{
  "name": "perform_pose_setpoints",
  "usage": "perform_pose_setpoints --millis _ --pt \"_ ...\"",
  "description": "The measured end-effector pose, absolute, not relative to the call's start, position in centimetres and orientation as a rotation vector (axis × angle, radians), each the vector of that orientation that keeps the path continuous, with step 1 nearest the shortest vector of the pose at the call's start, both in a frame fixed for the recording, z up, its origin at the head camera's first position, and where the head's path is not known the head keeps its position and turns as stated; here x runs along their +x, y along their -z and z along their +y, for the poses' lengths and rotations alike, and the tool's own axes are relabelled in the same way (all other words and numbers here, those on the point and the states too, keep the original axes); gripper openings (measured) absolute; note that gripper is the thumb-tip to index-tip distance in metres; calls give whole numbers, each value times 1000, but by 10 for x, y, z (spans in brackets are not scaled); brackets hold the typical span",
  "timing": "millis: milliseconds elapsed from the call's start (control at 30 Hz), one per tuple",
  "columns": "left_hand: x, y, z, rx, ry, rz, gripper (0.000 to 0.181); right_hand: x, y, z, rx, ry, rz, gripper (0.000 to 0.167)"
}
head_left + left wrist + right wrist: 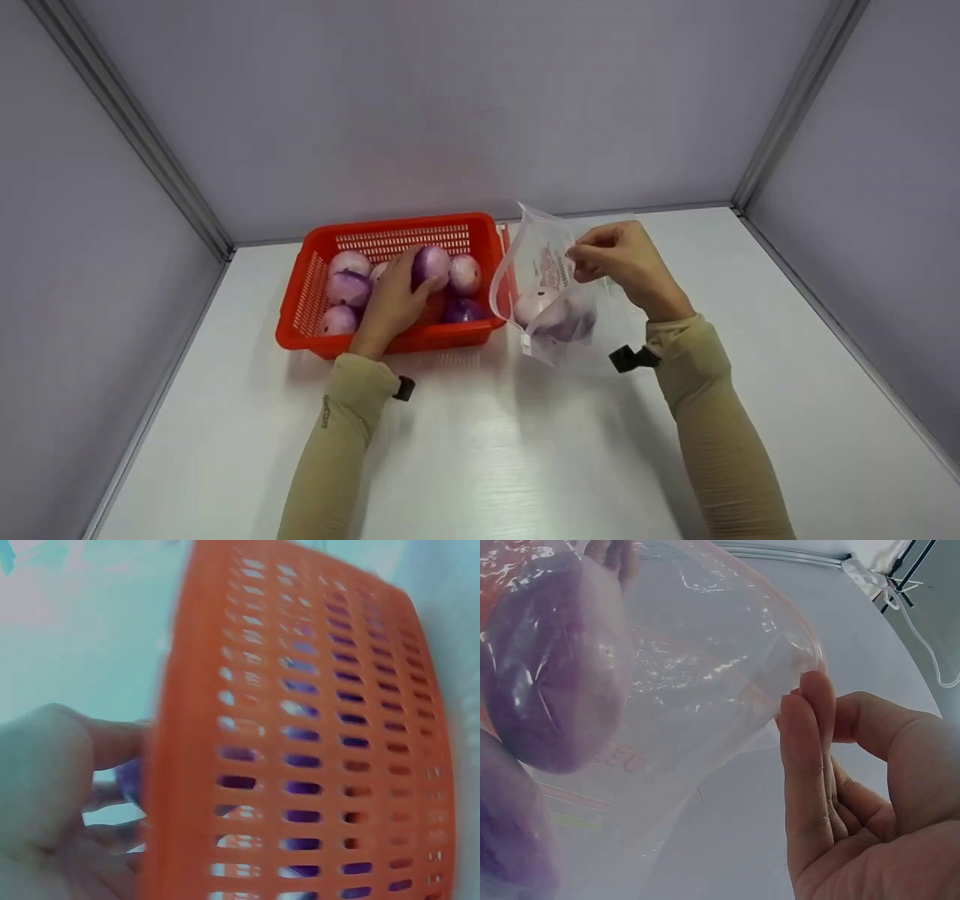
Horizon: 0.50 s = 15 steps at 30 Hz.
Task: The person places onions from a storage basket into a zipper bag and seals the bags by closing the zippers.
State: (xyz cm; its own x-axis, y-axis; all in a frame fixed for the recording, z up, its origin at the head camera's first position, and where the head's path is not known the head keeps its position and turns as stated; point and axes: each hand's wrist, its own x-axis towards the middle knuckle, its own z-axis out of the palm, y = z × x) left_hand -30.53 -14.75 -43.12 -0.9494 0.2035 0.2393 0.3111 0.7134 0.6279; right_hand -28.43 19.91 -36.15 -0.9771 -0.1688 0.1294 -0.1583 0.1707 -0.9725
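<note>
My left hand (pixel 396 300) reaches over the near rim of a red plastic basket (pixel 405 346) and grips a round purple-and-white fruit-like piece (pixel 433 264). Several similar round pieces lie around it, among them a pale one (pixel 465 274) and a dark purple one (pixel 463 310). To the right, a clear zip bag (pixel 547 240) stands with its mouth spread toward the basket. My right hand (pixel 626 262) pinches the bag's upper edge between thumb and fingertips. Inside the bag sit round pieces (pixel 562 667) of the same kind. The basket wall hides part of my left hand in the left wrist view.
Basket and bag stand on a white table (pixel 480 450). A grey panel wall (pixel 480 112) rises behind them, with side panels left and right. The bag's slider (pixel 526 343) hangs at its near lower corner, close to the basket.
</note>
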Motion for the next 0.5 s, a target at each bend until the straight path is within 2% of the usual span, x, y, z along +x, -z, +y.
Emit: perform_pose_setpoints --millis 300,500 --pt "-279 420 -142 -564 1592 -2436 63 -286 365 199 -328 1981 2396 14" --pt "-267 413 -132 -702 1742 -2363 61 -286 363 198 -331 1998 2386 13"
